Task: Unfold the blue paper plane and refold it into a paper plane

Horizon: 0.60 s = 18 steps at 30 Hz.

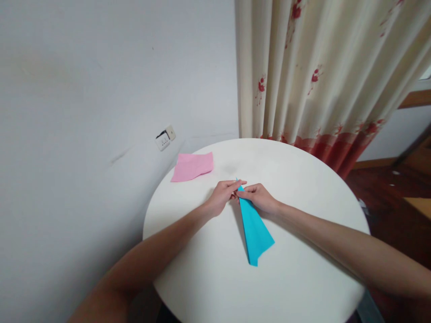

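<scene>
While both hands' fingers (235, 185) pinch the tip of the long, already-folded blue paper wedge (254, 231), the flat pink paper sheet (192, 166) beyond them on the round white counter (303, 278) looks unfolded.

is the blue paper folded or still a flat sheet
Folded: the blue paper is a long narrow kite shape with a layered edge, its tip pinched by the left hand and right hand.

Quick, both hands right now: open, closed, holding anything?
Left hand: closed, pinching the narrow tip of the blue folded paper.
Right hand: closed, pinching the same tip from the other side.
</scene>
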{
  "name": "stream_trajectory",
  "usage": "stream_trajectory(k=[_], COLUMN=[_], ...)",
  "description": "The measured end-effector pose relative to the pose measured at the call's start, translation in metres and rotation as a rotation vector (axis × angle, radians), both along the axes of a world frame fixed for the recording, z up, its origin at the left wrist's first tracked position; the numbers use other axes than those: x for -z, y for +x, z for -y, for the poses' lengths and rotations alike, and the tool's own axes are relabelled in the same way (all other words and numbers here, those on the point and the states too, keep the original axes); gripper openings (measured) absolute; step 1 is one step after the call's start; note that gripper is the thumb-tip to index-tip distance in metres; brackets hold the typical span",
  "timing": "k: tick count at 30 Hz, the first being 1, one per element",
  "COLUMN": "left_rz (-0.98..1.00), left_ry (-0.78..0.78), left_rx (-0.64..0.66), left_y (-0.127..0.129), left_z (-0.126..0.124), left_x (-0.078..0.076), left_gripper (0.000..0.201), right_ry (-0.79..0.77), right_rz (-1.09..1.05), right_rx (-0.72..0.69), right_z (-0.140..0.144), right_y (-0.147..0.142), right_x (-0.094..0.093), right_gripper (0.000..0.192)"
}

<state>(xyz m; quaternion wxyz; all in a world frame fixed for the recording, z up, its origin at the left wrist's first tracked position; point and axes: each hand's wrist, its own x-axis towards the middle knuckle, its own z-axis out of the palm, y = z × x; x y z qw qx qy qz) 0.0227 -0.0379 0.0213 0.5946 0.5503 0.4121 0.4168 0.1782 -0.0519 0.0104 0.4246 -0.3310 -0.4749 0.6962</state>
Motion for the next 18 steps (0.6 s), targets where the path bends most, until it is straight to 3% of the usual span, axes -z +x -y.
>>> stream_trajectory(k=[9,18], left_rz=[-0.063,-0.067], left_ry=[0.133,0.197], left_rx=[-0.018,-0.084], left_y=[-0.001,-0.003], left_z=[0.003,-0.006], left_x=[-0.010,0.000], left_gripper=[0.038,0.035], right_ry=[-0.053,-0.064], right_rz=[0.037,0.076], right_rx=[-0.006,-0.114], right_z=[0.001,-0.004], right_y=[0.003,0.010], right_x=[-0.004,0.002], right_gripper=[0.037,0.037])
